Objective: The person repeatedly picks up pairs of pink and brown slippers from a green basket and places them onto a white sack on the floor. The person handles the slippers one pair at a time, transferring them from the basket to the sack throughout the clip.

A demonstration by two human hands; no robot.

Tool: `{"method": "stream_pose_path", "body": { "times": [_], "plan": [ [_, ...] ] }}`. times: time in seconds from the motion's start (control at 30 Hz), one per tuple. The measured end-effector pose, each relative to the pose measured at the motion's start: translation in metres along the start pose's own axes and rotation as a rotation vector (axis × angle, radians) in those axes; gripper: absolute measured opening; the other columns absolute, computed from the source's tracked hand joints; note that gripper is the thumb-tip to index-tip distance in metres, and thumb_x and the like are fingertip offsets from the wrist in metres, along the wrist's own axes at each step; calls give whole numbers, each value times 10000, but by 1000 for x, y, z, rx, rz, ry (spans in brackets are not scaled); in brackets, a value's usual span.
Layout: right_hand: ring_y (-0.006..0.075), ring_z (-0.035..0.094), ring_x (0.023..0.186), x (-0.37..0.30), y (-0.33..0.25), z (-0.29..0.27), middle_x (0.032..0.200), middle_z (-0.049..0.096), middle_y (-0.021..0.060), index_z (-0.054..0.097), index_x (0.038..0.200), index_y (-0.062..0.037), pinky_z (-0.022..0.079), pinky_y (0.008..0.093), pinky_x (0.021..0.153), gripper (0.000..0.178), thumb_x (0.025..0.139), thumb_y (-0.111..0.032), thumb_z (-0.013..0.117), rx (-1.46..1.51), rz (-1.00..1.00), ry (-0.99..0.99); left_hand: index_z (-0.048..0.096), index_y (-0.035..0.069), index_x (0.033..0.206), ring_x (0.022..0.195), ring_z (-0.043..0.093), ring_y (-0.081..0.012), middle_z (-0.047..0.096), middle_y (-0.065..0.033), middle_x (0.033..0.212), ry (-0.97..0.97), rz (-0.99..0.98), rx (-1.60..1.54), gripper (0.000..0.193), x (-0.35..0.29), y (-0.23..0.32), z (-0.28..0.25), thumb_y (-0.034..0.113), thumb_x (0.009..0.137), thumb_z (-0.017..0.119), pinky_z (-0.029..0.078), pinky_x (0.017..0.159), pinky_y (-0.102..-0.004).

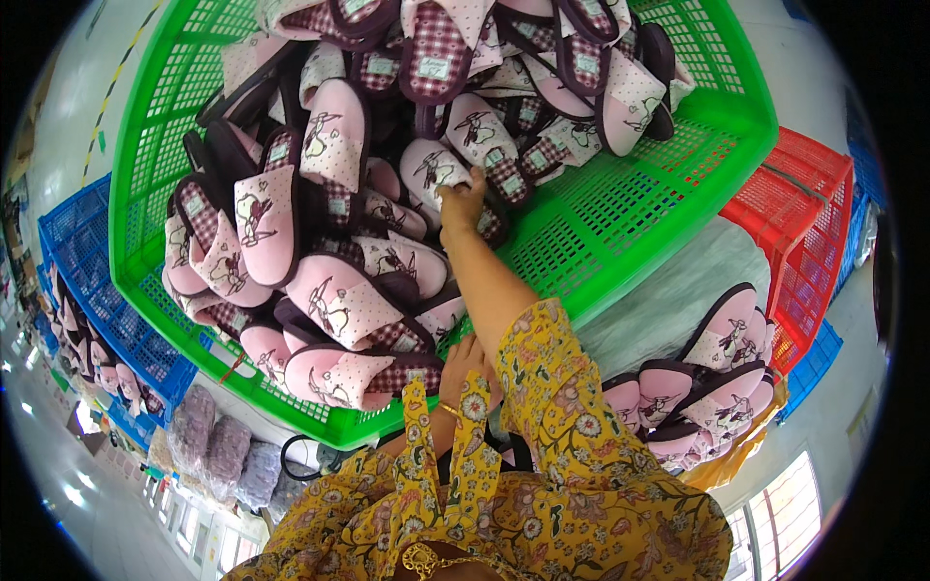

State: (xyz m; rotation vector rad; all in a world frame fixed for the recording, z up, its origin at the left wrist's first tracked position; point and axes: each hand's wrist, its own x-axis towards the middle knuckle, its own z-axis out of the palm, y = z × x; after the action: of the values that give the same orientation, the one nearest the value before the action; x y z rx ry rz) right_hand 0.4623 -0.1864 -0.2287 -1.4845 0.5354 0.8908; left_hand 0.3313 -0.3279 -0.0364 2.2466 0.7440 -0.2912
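Note:
Pink slippers with dark soles, plaid insoles and a stitched animal figure fill the left and far parts of a green plastic basket (620,252). My right hand (462,205) reaches into the pile, its thumb and fingers closed on the toe of a pink slipper (432,169). Another pink slipper (477,131) lies just beyond it. By the basket's near edge is my left hand (463,363), its fingers stretched out beside the heel of a pink slipper (334,376). Hanging yellow floral ties partly cover that hand, and no held thing shows there.
A red crate (790,232) stands to the right. Nearer on that side, more pink slippers (717,387) sit beside a pale translucent sheet (678,290). A blue crate (111,281) stands at left, with bagged bundles (225,450) lower down.

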Motion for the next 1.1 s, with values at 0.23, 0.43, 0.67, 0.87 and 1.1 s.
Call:
{"method": "stream_pose_path", "body": {
  "times": [0.23,0.43,0.67,0.87,1.1],
  "plan": [
    [241,563,1055,-3,-16,1,1192,563,151,310,1397,-67,441,328,908,726,755,9,641,-139,33,-8,542,31,1173,1152,447,-305,509,-147,1181,-72,-72,-86,505,16,24,-43,195,707,644,378,893,-396],
    [365,590,1049,-20,-69,8,1191,579,218,435,1288,-41,474,433,876,612,825,-366,670,-909,-119,199,479,30,1227,1150,472,-316,507,-153,1213,-72,-144,-112,644,18,30,-47,158,655,746,398,887,-416],
    [295,597,1022,24,-103,1,1130,606,188,392,1317,-17,488,374,858,686,768,-202,759,-365,-31,350,453,31,1270,1109,505,-331,521,-156,1227,-25,-86,-157,710,24,29,-52,105,631,754,406,874,-430],
    [340,614,1011,103,-51,-16,1154,589,234,304,1367,9,506,409,851,848,729,-254,797,-484,-71,431,431,42,1293,1113,520,-350,526,-170,1229,-18,-79,-177,744,24,31,-53,103,641,784,421,877,-441],
    [252,571,766,129,-93,-66,910,611,112,583,1105,-66,462,335,632,342,829,-230,704,-123,50,620,436,29,1278,1097,521,-357,527,-180,1219,42,-61,-174,705,21,30,-44,100,658,765,415,879,-442]
  ]
}}
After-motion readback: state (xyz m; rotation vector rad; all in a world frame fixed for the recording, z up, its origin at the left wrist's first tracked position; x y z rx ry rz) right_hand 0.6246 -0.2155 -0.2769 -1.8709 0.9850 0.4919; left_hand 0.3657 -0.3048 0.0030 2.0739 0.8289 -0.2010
